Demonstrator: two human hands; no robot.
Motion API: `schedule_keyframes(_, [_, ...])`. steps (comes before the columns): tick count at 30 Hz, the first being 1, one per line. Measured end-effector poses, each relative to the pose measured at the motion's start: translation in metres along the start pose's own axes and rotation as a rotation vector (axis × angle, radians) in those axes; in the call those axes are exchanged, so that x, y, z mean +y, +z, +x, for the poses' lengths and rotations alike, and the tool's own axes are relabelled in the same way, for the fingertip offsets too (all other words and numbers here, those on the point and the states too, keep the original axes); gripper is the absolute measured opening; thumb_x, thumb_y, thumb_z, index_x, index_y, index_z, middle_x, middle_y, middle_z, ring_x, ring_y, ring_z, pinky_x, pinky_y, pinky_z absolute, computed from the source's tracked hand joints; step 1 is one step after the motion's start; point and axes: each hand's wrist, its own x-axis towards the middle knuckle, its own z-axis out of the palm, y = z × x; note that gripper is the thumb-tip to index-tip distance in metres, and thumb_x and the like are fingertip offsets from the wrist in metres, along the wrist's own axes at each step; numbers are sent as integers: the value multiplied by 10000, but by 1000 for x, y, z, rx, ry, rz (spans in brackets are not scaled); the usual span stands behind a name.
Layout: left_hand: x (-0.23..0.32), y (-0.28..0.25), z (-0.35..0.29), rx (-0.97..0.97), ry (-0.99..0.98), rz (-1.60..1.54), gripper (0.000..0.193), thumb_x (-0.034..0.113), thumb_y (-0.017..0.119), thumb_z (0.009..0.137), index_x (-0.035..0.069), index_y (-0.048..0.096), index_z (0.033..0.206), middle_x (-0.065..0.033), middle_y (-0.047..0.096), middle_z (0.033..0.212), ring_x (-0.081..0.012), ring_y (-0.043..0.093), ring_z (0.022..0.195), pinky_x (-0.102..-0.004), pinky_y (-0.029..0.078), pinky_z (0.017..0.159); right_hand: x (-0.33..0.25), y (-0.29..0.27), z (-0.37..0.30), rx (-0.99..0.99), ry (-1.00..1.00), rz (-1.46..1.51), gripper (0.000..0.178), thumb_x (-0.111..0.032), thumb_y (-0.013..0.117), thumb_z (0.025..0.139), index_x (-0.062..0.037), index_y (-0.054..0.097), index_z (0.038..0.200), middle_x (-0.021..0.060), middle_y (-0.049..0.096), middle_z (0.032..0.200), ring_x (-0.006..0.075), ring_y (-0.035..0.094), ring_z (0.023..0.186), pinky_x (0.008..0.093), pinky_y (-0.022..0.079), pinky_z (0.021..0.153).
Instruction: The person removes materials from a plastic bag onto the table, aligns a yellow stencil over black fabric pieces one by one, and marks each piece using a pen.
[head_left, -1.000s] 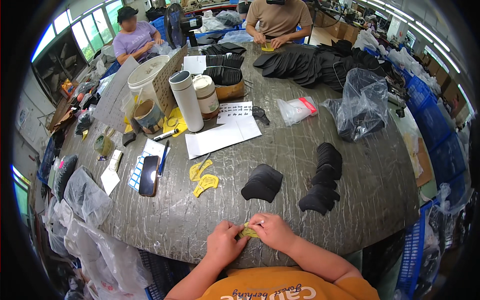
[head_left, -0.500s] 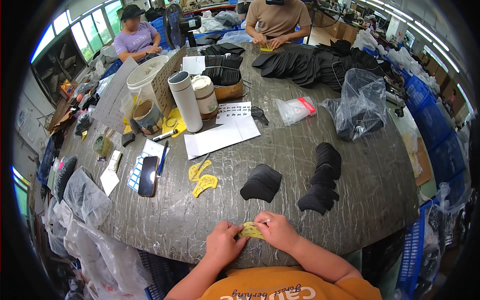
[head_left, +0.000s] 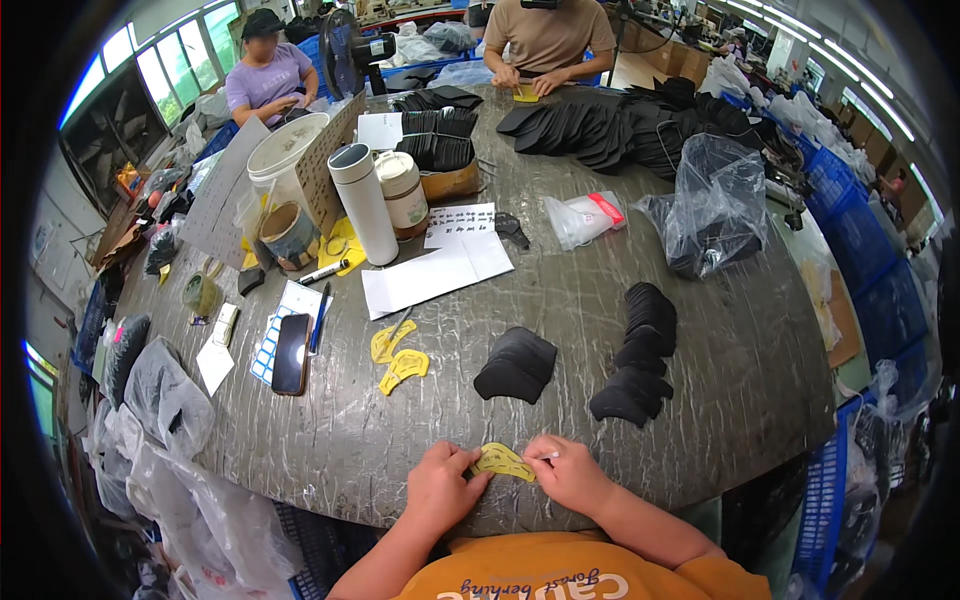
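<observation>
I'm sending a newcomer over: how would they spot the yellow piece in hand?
Find the big dark table, then its near edge, by the orange shirt. There, between the left hand and right hand, is the curved yellow piece; the two yellow pieces farther left lie untouched.

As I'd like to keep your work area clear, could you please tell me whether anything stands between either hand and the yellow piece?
Nothing visible does: the left hand is at the left end of the yellow piece, the right hand at its right.
</observation>
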Motion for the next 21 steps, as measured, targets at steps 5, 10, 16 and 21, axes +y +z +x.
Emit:
schedule_keyframes(5, [-2, 1, -2, 4, -11, 3, 309, 245, 825, 722, 80, 748, 970, -75, 628, 891, -265, 646, 752, -370, 525, 634, 0, -3, -9, 5, -1, 25, 47, -38, 608, 877, -34, 565, 857, 148, 618, 804, 353, 620, 728, 405, 492, 661])
schedule_keyframes(10, [-1, 0, -2, -12, -28, 9, 316, 254, 821, 725, 76, 747, 975, -75, 628, 886, -262, 645, 749, -369, 524, 639, 2, -6, -19, 7, -5, -28, 44, -47, 606, 881, -45, 562, 880, 144, 626, 824, 367, 621, 759, 426, 498, 685])
schedule_keyframes(16, [0, 1, -1, 7, -3, 9, 323, 244, 818, 730, 71, 739, 991, -76, 619, 873, -254, 641, 733, -362, 523, 630, -4, -3, -30, 50, -12, -28, 26, -44, 587, 893, -45, 562, 902, 145, 629, 844, 378, 622, 766, 435, 504, 699])
schedule_keyframes(21, [-6, 10, -15, 109, 15, -141, 284, 165, 837, 706, 72, 671, 918, -79, 645, 917, -249, 650, 768, -374, 532, 643, 0, -10, -13, 236, 28, 19, 65, -60, 589, 896, -39, 593, 956, 150, 631, 887, 363, 640, 800, 429, 516, 710])
